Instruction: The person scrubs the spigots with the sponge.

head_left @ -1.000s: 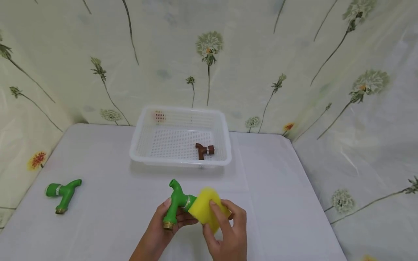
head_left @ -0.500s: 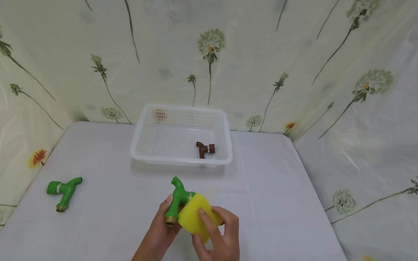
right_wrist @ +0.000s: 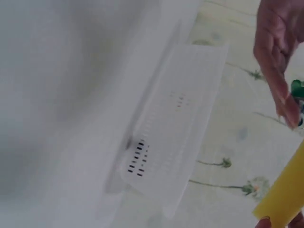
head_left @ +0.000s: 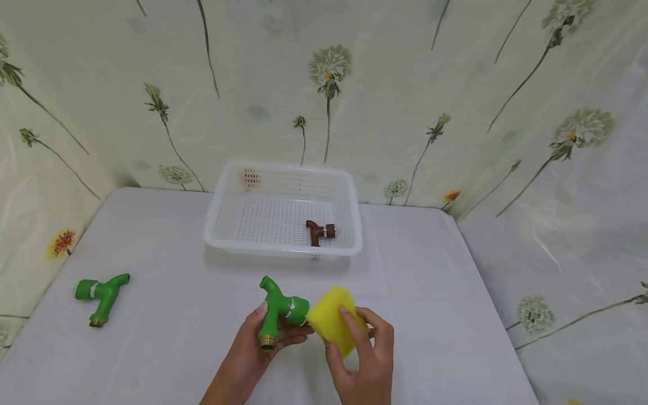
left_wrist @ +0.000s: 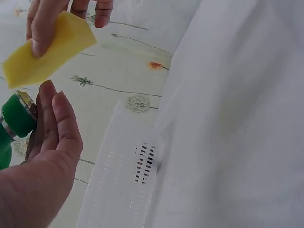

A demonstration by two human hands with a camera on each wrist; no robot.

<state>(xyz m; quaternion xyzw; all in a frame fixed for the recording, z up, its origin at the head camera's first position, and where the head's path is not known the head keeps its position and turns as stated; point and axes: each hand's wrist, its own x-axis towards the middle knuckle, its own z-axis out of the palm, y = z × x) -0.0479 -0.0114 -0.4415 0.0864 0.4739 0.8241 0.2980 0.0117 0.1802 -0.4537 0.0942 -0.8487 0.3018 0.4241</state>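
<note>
My left hand holds a green tap with a brass threaded end, its thumb on the body and its fingers stretched out underneath. In my right hand is a yellow sponge, pinched between thumb and fingers. The sponge's left corner comes close to the end of the tap's green knob; whether they touch I cannot tell from the head view. From the left wrist the sponge appears just above the knob.
A white perforated plastic basket stands at the back of the white-covered table, with a brown tap inside. Another green tap lies on the table at the left. Behind rises a flower-patterned sheet.
The sponge first moved down and left across the knob toward the tap's body, then back up and right off it, uncovering the knob. The left hand keeps its hold on the tap.
</note>
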